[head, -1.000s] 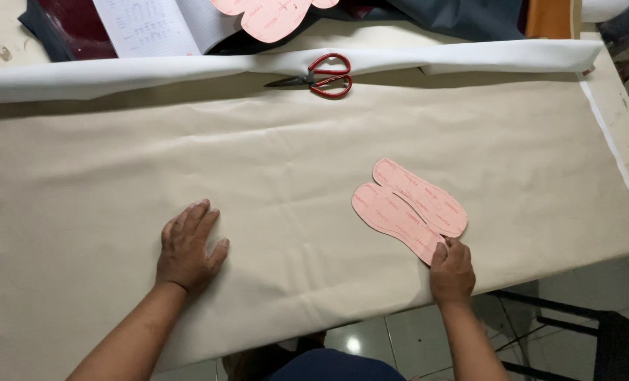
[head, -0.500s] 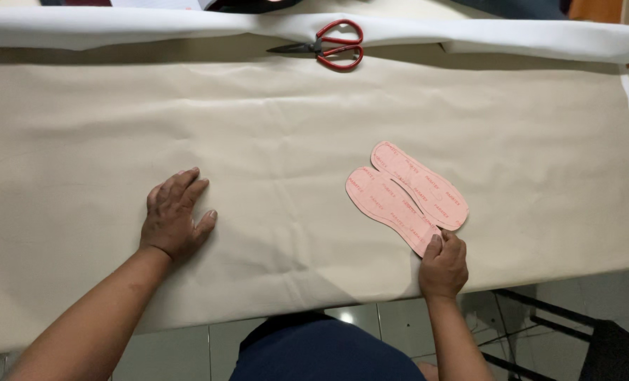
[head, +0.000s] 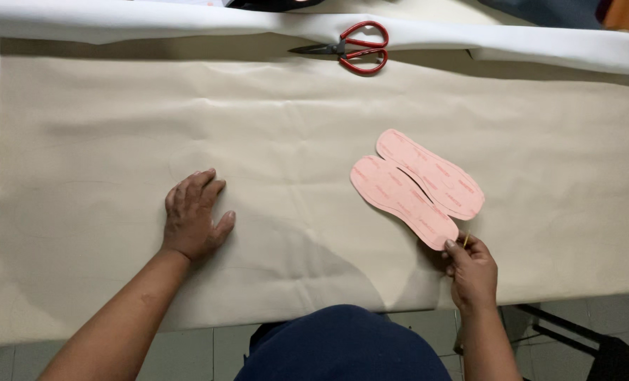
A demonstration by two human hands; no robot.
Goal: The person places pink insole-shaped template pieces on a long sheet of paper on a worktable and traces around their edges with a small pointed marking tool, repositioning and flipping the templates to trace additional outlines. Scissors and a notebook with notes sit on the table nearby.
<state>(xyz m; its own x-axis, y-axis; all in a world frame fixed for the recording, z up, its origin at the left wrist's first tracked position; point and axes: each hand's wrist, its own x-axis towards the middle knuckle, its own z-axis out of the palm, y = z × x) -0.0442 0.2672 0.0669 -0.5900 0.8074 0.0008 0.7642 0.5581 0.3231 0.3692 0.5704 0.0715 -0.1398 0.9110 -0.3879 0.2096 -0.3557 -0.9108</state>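
Right now my left hand (head: pixel 194 219) lies flat and open on the beige fabric (head: pixel 293 127), while my right hand (head: pixel 472 271) pinches the pink insole patterns (head: pixel 414 187) at the heel end.

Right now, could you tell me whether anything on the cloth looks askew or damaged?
Nothing looks damaged. The two pink insoles overlap and lie at a slant across the beige cloth, which shows light creases. The left hand lies flat; the right hand pinches one insole's end.

Likely a shoemaking workshop: beige sheet material (head: pixel 314 141), insole patterns (head: pixel 416 187), scissors (head: pixel 349 48).
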